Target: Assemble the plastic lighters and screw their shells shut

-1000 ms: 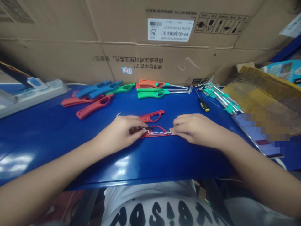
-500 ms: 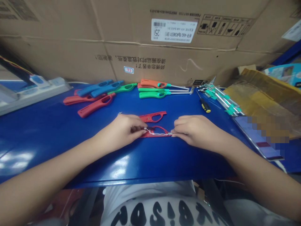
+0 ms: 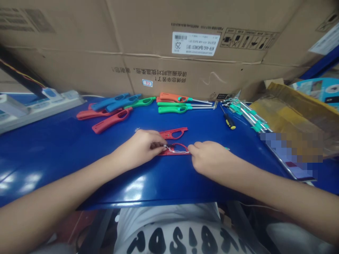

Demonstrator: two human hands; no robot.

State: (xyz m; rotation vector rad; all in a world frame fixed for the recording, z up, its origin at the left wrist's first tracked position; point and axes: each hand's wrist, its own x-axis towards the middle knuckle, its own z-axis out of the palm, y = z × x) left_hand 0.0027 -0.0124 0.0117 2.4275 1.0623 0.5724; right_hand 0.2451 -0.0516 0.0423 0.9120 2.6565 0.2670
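A red lighter half-shell (image 3: 177, 149) lies open on the blue table (image 3: 66, 151) with a thin white wire across it. My left hand (image 3: 141, 145) is closed, its fingertips pinching the shell's left end and the wire. My right hand (image 3: 208, 157) is closed on the shell's right end, where a metal tube with a green tip pokes out behind the hand. A second red half-shell (image 3: 173, 133) lies just beyond, untouched.
Blue, red and green lighter handles (image 3: 113, 109) lie at the back left, assembled orange and green lighters (image 3: 182, 103) at the back middle. A yellow-handled screwdriver (image 3: 229, 120) and metal tubes with green tips (image 3: 247, 113) lie to the right. Cardboard boxes (image 3: 159, 53) wall the back.
My right hand has slid left and nearer along the shell, closing toward my left hand. The left hand has stayed on the shell's left end.
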